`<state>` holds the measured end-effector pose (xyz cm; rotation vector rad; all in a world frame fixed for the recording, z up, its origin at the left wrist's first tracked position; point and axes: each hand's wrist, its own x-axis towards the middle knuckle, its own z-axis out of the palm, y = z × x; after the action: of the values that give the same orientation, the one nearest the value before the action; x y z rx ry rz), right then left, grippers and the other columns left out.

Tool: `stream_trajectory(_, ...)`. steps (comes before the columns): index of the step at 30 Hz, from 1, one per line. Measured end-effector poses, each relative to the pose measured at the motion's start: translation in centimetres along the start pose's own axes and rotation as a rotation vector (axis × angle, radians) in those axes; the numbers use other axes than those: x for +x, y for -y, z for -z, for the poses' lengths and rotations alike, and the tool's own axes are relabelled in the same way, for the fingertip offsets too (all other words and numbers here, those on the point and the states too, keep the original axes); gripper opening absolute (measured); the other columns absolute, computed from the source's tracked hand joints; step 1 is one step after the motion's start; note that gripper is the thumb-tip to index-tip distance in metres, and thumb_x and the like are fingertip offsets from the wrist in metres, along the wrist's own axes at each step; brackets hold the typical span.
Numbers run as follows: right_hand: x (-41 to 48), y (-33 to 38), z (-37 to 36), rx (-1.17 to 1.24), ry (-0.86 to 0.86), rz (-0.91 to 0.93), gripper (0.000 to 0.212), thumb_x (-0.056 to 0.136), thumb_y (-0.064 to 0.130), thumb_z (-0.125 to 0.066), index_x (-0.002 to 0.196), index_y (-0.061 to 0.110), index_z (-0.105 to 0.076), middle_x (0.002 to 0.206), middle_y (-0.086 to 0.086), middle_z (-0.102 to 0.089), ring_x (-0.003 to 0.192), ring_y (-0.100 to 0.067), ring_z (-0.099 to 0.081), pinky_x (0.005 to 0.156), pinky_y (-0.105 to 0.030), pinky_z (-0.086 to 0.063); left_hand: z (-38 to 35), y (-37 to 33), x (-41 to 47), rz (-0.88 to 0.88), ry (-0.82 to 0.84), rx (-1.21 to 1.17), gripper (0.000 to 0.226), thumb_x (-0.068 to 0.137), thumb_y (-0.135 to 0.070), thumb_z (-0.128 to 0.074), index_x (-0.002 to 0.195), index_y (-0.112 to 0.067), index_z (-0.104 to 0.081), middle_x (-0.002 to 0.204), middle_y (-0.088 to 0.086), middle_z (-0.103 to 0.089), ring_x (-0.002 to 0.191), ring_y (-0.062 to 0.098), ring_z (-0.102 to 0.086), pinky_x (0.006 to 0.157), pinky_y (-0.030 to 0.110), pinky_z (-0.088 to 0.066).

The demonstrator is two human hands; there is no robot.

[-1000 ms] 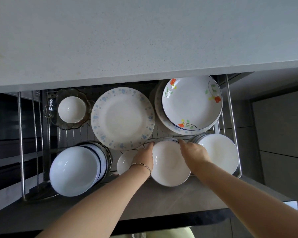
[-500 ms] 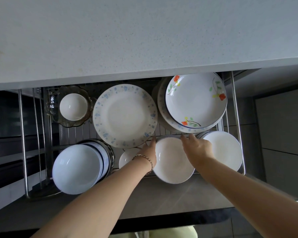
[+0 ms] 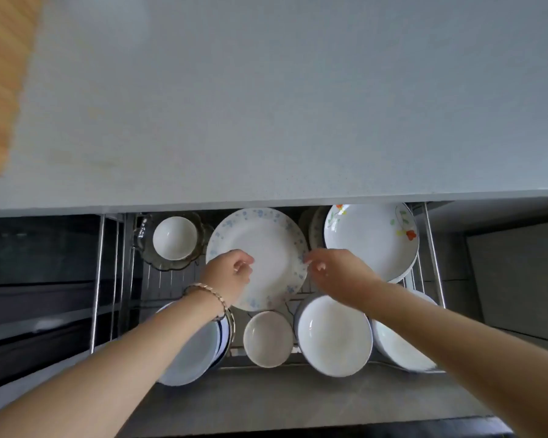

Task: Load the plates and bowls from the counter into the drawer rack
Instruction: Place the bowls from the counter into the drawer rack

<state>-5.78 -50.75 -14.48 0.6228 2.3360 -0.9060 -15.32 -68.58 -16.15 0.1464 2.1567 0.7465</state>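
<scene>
The open drawer rack (image 3: 433, 248) under the grey counter (image 3: 298, 105) holds dishes. A blue-speckled plate (image 3: 266, 245) lies at the back centre. My left hand (image 3: 230, 275), with a bracelet, hovers over its left part, fingers loosely curled and holding nothing. My right hand (image 3: 336, 273) hovers at its right edge, fingers apart and empty. Just below sit a white bowl (image 3: 334, 335), a small bowl (image 3: 268, 338), and a white plate (image 3: 396, 346) at the right. A flowered plate (image 3: 370, 238) lies at the back right.
A small white bowl in a glass dish (image 3: 174, 238) sits at the back left. Stacked blue-rimmed bowls (image 3: 196, 352) lie at the front left under my left forearm. A wooden board (image 3: 0, 83) rests on the counter's far left. The drawer front (image 3: 298, 403) is nearest me.
Both hands have let go of the white bowl at the front and lifted away toward the blue-speckled plate. The view has tilted up, showing more counter.
</scene>
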Motion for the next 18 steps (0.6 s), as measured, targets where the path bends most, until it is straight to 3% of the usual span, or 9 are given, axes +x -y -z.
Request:
stream_trajectory(2, 0.8, 4.1, 2.4, 0.083, -0.012, 0.06, 0.027, 0.089, 0.02, -0.049, 0.11, 0.023, -0.066, 0.091, 0.005, -0.066, 0.083, -0.015, -0.058, 0.076, -0.019, -0.041, 4.6, -1.3, 0.2, -0.045, -0.073, -0.066, 0.02, 0.091, -0.004, -0.044, 0.09, -0.016, -0.061, 0.085, 0.005, -0.066, 0.068, 0.015, -0.064, 0.064, 0.022, -0.048)
stream_trajectory(4, 2.2, 8.6, 4.7, 0.139, -0.042, 0.12, 0.024, 0.087, 0.019, -0.051, 0.104, 0.024, -0.067, 0.08, 0.011, -0.061, 0.074, -0.01, -0.056, 0.071, -0.017, -0.039, 9.4, -2.5, 0.9, -0.097, -0.161, -0.101, 0.023, 0.092, -0.002, -0.042, 0.089, -0.015, -0.061, 0.076, -0.001, -0.064, 0.061, 0.007, -0.061, 0.053, 0.013, -0.046)
stream_trajectory(7, 5.3, 15.6, 7.4, 0.23, -0.056, 0.161, 0.022, 0.087, 0.018, -0.048, 0.097, 0.027, -0.065, 0.079, 0.008, -0.067, 0.061, -0.006, -0.059, 0.058, -0.015, -0.045, 16.7, -3.7, 2.8, -0.13, -0.306, -0.186, 0.025, 0.091, 0.003, -0.04, 0.089, -0.012, -0.061, 0.073, 0.001, -0.062, 0.052, 0.002, -0.061, 0.042, 0.002, -0.04)
stream_trajectory(10, 9.5, 22.5, 9.2, 0.425, -0.059, 0.117, 0.019, 0.089, 0.017, -0.049, 0.102, 0.017, -0.063, 0.072, 0.005, -0.065, 0.053, -0.007, -0.058, 0.054, -0.018, -0.046, 23.2, -4.4, 5.3, -0.115, -0.414, -0.239, 0.03, 0.087, 0.005, -0.037, 0.095, -0.011, -0.062, 0.069, -0.004, -0.061, 0.051, 0.005, -0.062, 0.051, 0.015, -0.047)
stream_trajectory(12, 12.7, 26.7, 10.0, 0.588, -0.068, 0.059, 0.024, 0.09, 0.02, -0.051, 0.109, 0.009, -0.061, 0.07, 0.0, -0.063, 0.052, -0.013, -0.057, 0.053, -0.022, -0.045, 26.7, -4.5, 7.5, -0.107, -0.455, -0.244, 0.031, 0.086, 0.002, -0.038, 0.101, -0.01, -0.062, 0.072, -0.003, -0.063, 0.066, 0.019, -0.065, 0.064, 0.025, -0.048)
stream_trajectory(14, 16.2, 30.7, 10.8, 0.73, -0.065, -0.007, 0.032, 0.091, 0.025, -0.052, 0.116, 0.006, -0.055, 0.072, -0.005, -0.061, 0.052, -0.016, -0.057, 0.05, -0.021, -0.046, 29.5, -4.5, 9.8, -0.102, -0.493, -0.232, 0.03, 0.087, -0.002, -0.039, 0.104, -0.012, -0.061, 0.089, 0.007, -0.069, 0.083, 0.028, -0.068, 0.074, 0.031, -0.051)
stream_trajectory(16, 19.9, 34.4, 11.8, 0.842, -0.07, -0.07, 0.038, 0.091, 0.033, -0.052, 0.119, 0.006, -0.051, 0.077, -0.008, -0.061, 0.055, -0.018, -0.06, 0.051, -0.023, -0.048, 31.5, -4.4, 11.9, -0.091, -0.534, -0.185, 0.031, 0.088, -0.006, -0.039, 0.109, -0.015, -0.061, 0.104, 0.011, -0.068, 0.092, 0.029, -0.067, 0.079, 0.032, -0.053)
stream_trajectory(18, 23.6, 37.4, 13.1, 0.964, -0.092, -0.108, 0.047, 0.09, 0.04, -0.054, 0.122, 0.006, -0.047, 0.09, -0.014, -0.06, 0.067, -0.024, -0.066, 0.056, -0.027, -0.052, 32.7, -4.1, 13.7, -0.095, -0.556, -0.145, 0.034, 0.088, -0.007, -0.038, 0.112, -0.018, -0.059, 0.107, 0.009, -0.068, 0.094, 0.027, -0.066, 0.079, 0.03, -0.052)
